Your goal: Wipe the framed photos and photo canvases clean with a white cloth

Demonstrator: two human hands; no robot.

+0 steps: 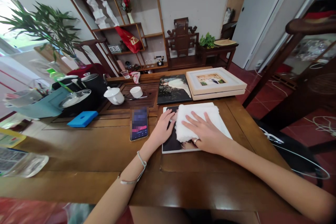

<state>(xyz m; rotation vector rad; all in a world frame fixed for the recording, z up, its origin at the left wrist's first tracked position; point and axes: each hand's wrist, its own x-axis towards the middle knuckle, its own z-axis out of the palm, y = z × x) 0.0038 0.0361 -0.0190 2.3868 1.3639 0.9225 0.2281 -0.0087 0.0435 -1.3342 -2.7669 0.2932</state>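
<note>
A photo panel (170,143) with white edges and a dark picture lies flat on the wooden table in front of me. Over much of it rests a folded white cloth (183,130). My right hand (204,129), with a ring on one finger, lies flat on the cloth with its fingers spread. On the panel's left side sits my left hand (165,127), its fingers stretched out beside the cloth's left edge and holding nothing. The cloth and both hands hide most of the picture.
Behind the panel lie a dark photo panel (172,94) and stacked cream picture frames (217,83). Left of my hands is a phone (139,123). Farther left stand a white lidded cup (113,96), a small white bowl (136,92), a blue block (83,119) and a black pot (78,103).
</note>
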